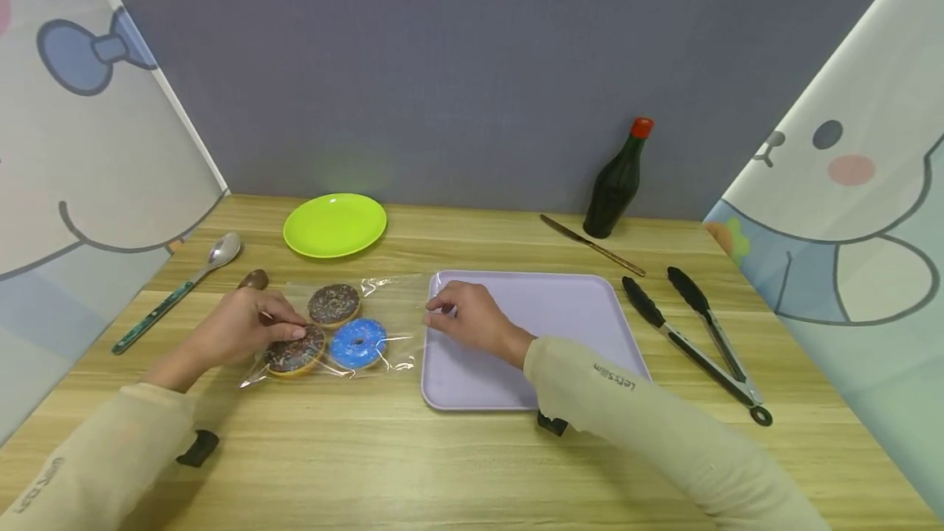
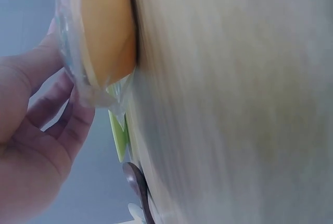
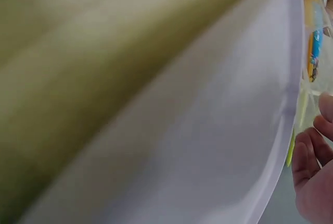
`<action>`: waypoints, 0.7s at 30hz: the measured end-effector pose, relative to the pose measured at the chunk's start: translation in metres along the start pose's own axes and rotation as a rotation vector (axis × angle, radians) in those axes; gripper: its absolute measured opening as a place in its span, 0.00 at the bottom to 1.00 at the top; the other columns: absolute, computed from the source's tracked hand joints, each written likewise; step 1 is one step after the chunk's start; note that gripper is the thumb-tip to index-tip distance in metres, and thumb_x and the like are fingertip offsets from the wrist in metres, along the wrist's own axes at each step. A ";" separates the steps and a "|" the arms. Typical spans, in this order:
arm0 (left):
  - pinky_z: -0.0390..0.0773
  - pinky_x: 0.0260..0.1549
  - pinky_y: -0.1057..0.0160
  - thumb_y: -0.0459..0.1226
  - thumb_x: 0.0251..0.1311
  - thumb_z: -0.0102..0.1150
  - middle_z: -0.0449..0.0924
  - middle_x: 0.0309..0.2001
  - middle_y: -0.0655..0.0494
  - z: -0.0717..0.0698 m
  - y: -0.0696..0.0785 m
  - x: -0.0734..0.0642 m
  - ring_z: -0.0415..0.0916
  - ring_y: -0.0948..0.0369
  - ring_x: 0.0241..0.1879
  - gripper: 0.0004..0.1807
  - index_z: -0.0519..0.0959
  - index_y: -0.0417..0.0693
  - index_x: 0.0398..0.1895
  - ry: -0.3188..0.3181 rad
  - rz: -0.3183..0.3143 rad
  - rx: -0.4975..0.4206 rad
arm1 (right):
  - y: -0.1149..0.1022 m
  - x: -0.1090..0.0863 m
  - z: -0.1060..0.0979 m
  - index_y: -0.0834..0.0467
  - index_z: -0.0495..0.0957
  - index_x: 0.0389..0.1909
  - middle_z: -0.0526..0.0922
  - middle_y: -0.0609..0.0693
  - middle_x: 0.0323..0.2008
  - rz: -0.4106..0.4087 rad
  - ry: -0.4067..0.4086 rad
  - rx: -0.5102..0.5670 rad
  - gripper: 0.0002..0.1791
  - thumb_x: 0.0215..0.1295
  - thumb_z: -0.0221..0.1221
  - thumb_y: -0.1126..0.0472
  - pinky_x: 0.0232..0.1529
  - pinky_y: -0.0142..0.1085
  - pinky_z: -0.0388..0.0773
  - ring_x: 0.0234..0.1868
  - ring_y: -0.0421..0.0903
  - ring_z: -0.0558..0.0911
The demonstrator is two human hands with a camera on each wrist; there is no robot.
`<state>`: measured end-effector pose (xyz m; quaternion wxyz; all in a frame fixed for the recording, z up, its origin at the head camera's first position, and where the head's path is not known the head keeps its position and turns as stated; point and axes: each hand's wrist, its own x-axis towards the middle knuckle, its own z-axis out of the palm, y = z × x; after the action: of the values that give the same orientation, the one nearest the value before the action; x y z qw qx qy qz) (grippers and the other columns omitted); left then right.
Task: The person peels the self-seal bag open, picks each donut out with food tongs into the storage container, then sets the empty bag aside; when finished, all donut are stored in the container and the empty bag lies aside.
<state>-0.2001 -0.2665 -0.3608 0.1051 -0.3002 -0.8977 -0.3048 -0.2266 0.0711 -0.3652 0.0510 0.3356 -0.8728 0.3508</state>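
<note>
Bag (image 1: 404, 314) wants even tension (donuts (image 1: 347, 348) may slide): left hand (image 1: 254, 322) pinches one end, right hand (image 1: 475, 318) the other over tray's (image 1: 425, 375) left edge.

Near nine o'clock the left grip (image 2: 34, 153), a bare hand, is holding the edge of a clear, crinkled plastic bag (image 2: 96, 97). Inside it, toward eleven, a smooth, rounded, orange-tan doughnut (image 2: 106, 26) is running off the frame's top. Between seven and eight a lime-green plate (image 2: 120, 141) is showing edge-on; near seven a glossy dark-brown spoon (image 2: 134, 178) is lying. The blurred, light wood-grain surface (image 2: 234, 99) is filling twelve to six, while a plain blue-grey backdrop (image 2: 23, 15) is showing at ten.
</note>
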 end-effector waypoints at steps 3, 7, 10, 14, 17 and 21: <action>0.77 0.25 0.67 0.28 0.44 0.73 0.79 0.26 0.70 -0.001 -0.001 0.000 0.74 0.70 0.27 0.07 0.87 0.49 0.25 0.000 -0.011 0.004 | -0.001 -0.004 0.001 0.65 0.85 0.34 0.83 0.51 0.31 -0.057 -0.043 -0.027 0.08 0.55 0.68 0.65 0.35 0.28 0.73 0.32 0.43 0.79; 0.77 0.24 0.67 0.28 0.45 0.72 0.79 0.27 0.69 -0.003 -0.001 0.001 0.74 0.70 0.26 0.06 0.87 0.47 0.26 -0.001 -0.013 -0.002 | 0.000 -0.008 0.004 0.63 0.85 0.32 0.83 0.49 0.30 -0.099 -0.078 -0.040 0.06 0.54 0.69 0.65 0.36 0.27 0.73 0.32 0.40 0.79; 0.77 0.24 0.68 0.28 0.45 0.72 0.80 0.27 0.69 -0.003 -0.002 0.002 0.74 0.70 0.26 0.06 0.87 0.47 0.27 0.006 -0.003 0.007 | 0.000 -0.009 0.005 0.62 0.86 0.32 0.83 0.48 0.30 -0.114 -0.094 -0.061 0.06 0.54 0.69 0.64 0.37 0.28 0.73 0.32 0.39 0.78; 0.76 0.24 0.68 0.30 0.46 0.72 0.80 0.27 0.69 0.002 -0.003 0.008 0.74 0.71 0.26 0.05 0.87 0.48 0.27 0.012 0.030 0.048 | -0.001 -0.011 0.006 0.62 0.86 0.34 0.83 0.48 0.32 -0.123 -0.108 -0.106 0.07 0.55 0.68 0.62 0.41 0.30 0.73 0.35 0.41 0.79; 0.76 0.23 0.67 0.31 0.45 0.73 0.80 0.27 0.67 0.006 -0.001 0.011 0.74 0.70 0.26 0.05 0.87 0.47 0.27 0.013 0.053 0.082 | -0.001 -0.012 0.007 0.61 0.85 0.36 0.84 0.49 0.35 -0.137 -0.121 -0.150 0.09 0.57 0.67 0.61 0.46 0.34 0.73 0.40 0.43 0.80; 0.75 0.22 0.67 0.31 0.45 0.73 0.79 0.26 0.67 0.007 0.001 0.011 0.73 0.70 0.25 0.05 0.87 0.45 0.28 0.011 0.054 0.085 | 0.000 -0.013 0.007 0.61 0.85 0.39 0.84 0.50 0.40 -0.149 -0.131 -0.193 0.11 0.59 0.66 0.60 0.51 0.38 0.71 0.45 0.45 0.79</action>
<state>-0.2082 -0.2560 -0.3616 0.1307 -0.3178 -0.9010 -0.2648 -0.2159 0.0732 -0.3749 0.0519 0.4150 -0.8767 0.2378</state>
